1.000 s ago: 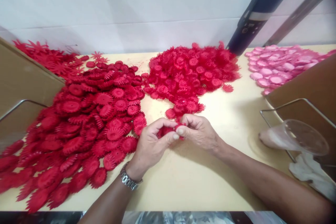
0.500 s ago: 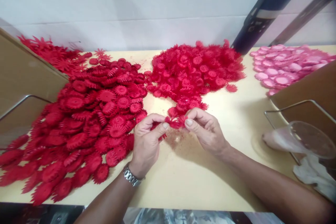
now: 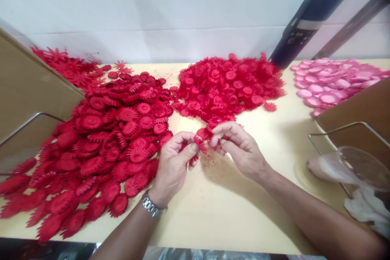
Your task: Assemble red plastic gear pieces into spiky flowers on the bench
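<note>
My left hand (image 3: 174,163), a metal watch on its wrist, pinches a small red toothed plastic flower piece (image 3: 197,144) between thumb and fingers. My right hand (image 3: 240,148) pinches the same cluster of red pieces from the right, fingertips almost meeting the left hand's. Both hands hover just above the yellow table (image 3: 231,211), at the near tip of the middle red pile (image 3: 227,85). A larger pile of bigger red toothed discs (image 3: 103,142) lies just left of my left hand.
Flat red star-shaped pieces (image 3: 70,69) lie at the back left, a pink disc pile (image 3: 332,81) at the back right. Cardboard boxes with wire frames stand at the left (image 3: 27,97) and right (image 3: 359,109). A clear plastic bag (image 3: 344,166) and a dark device (image 3: 310,12) sit on the right.
Both hands have lifted slightly and moved away from me toward the middle red pile, still working the red piece between their fingertips. The camera has tilted a little.
</note>
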The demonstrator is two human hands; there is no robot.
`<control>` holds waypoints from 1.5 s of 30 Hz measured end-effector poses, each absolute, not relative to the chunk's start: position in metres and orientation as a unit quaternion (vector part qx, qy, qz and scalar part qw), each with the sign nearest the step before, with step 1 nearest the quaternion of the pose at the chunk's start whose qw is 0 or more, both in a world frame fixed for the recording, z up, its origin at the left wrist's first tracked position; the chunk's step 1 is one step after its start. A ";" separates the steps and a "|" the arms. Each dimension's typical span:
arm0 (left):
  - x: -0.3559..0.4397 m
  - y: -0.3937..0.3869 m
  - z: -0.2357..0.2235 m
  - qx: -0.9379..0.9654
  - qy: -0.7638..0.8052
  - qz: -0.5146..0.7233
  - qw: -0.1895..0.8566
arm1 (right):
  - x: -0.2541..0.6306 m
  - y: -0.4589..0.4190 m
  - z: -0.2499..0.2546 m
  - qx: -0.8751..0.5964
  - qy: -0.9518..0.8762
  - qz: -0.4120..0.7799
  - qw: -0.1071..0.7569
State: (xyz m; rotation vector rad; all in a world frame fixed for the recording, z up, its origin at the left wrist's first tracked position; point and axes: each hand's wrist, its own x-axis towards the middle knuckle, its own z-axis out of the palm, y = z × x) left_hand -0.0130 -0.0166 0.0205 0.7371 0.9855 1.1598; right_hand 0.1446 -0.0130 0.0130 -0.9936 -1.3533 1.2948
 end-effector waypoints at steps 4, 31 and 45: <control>-0.008 -0.019 0.016 0.361 0.450 0.518 0.632 | 0.141 -0.019 0.014 -0.449 -0.615 0.471 0.446; -0.010 -0.020 0.013 0.410 0.436 0.416 0.684 | 0.141 -0.019 0.003 -0.423 -0.660 0.424 0.453; -0.009 -0.027 0.005 0.428 0.446 0.521 0.589 | 0.137 -0.022 0.004 -0.358 -0.599 0.518 0.494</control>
